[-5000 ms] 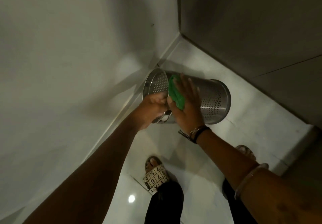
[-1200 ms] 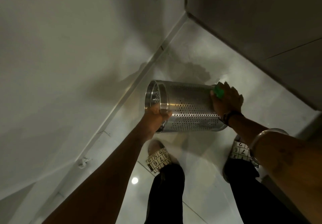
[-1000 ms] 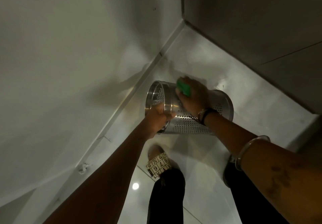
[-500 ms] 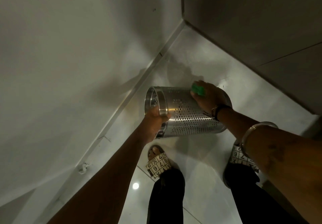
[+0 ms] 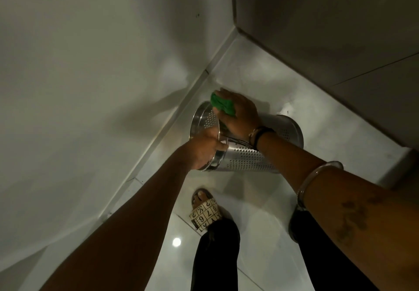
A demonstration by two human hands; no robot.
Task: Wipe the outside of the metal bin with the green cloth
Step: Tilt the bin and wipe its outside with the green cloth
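The metal bin (image 5: 260,152) is held off the floor (image 5: 260,211) on its side, in the corner where two walls meet, open mouth turned left toward the pale wall (image 5: 90,86). Nearest the camera, the rim is gripped by the left hand (image 5: 204,150), fingers curled shut over the edge, thumb outside, the rest hidden inside the mouth. A bit further along, the green cloth (image 5: 223,103) is pressed onto the top of the bin near the rim by the right hand (image 5: 238,115), fingers wrapped over the bunched fabric. Beyond that, the perforated body and closed base are left bare, pointing off to the right.

Handling-wise, it's probably pretty light, being thin perforated steel, so it can be kept up by one hand. The polished surface looks slick though, so the rolled rim is likely the safest place to be grabbed. It's stiff, so firm pressure should be taken fine. The cloth is soft and gets scrunched easily.
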